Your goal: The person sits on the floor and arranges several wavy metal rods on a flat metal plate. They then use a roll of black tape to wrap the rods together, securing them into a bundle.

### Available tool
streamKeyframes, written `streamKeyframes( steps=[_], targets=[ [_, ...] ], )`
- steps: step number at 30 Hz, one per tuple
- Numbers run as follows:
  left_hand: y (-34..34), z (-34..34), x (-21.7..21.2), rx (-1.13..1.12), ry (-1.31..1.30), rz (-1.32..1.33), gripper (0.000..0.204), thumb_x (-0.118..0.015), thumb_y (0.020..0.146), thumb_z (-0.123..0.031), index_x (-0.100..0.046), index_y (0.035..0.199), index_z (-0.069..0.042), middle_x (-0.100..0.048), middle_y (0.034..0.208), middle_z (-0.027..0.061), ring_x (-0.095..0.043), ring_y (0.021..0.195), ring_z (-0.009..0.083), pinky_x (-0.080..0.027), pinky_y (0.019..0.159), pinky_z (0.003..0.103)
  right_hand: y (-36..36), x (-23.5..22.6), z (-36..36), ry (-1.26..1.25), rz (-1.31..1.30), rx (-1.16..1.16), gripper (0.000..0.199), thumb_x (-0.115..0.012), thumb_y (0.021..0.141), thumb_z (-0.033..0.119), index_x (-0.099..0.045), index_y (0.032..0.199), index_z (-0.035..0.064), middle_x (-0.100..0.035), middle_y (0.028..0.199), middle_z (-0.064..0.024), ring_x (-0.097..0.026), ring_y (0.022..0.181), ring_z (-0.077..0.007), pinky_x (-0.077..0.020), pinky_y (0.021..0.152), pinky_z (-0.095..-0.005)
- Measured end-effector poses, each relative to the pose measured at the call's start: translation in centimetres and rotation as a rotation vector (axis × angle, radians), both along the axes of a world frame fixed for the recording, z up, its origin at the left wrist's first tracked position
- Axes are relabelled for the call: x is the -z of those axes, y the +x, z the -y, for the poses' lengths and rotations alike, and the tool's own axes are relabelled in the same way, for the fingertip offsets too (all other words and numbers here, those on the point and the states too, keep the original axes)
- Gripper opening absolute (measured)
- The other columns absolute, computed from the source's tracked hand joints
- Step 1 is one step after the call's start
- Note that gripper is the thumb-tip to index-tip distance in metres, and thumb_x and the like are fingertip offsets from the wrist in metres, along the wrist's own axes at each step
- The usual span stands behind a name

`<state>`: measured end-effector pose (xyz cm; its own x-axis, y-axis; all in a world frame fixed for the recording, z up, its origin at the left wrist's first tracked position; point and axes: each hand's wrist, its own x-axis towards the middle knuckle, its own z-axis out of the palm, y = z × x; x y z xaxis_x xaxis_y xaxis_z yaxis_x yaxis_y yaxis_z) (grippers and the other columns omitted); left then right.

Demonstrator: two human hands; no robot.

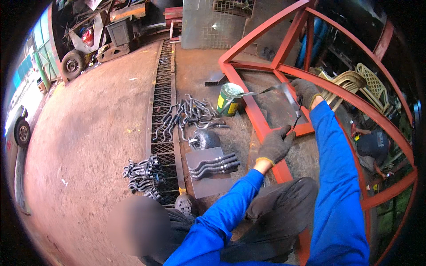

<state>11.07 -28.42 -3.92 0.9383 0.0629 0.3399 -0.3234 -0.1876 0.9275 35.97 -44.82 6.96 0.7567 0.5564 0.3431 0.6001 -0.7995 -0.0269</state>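
Note:
My left hand (pixel 275 145), in a dark glove with a yellow cuff, is closed on the lower end of a thin dark strip. My right hand (pixel 305 91), gloved too, is closed at the strip's upper part. A shiny grey strip (pixel 290 98) bends between the hands and runs left toward an open green can (pixel 227 105) with a yellow label. Nearer me, a few bent ribbed metal rods (pixel 214 167) lie side by side on a grey metal sheet (pixel 200 156). Beyond the sheet sits a clear-wrapped dark bundle (pixel 206 139).
A large red-brown steel frame (pixel 258 116) rises around my right side. Loose bent rods (pixel 193 111) and a bundled stack (pixel 143 176) lie along a floor grating (pixel 160 95). Past the frame are plastic chairs (pixel 350 82) and another person (pixel 375 144). A blurred round shape covers the lower left.

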Motion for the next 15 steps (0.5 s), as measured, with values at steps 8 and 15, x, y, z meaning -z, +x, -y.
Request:
streamKeyframes(
  steps=[8, 15],
  targets=[
    [1.0, -4.5, 1.6, 0.519, -0.150, -0.212, 0.047, -0.059, 0.096, -0.044, -0.067, 0.115, -0.002, -0.070, 0.094, 0.0061, -0.064, 0.080, 0.0130, -0.052, 0.075, 0.028, -5.2, -5.9, -3.1, 1.301, -0.762, 0.012, 0.018, -0.063, 0.093, 0.023, -0.070, 0.103, 0.0094, -0.061, 0.072, -0.0004, -0.050, 0.056, -0.0114, -0.0381, 0.044, -0.0284],
    [2.6, -15.3, 6.0, -0.506, -0.059, -0.167, 0.045, -0.060, 0.091, -0.044, -0.069, 0.110, -0.005, -0.070, 0.100, 0.0209, -0.069, 0.092, 0.0346, -0.051, 0.083, 0.042, -7.0, -11.4, -3.1, 1.296, -0.718, -0.171, 0.013, -0.070, 0.088, 0.025, -0.066, 0.084, 0.0131, -0.058, 0.070, 0.0013, -0.053, 0.060, -0.0116, -0.0425, 0.047, -0.0274]
  ],
)
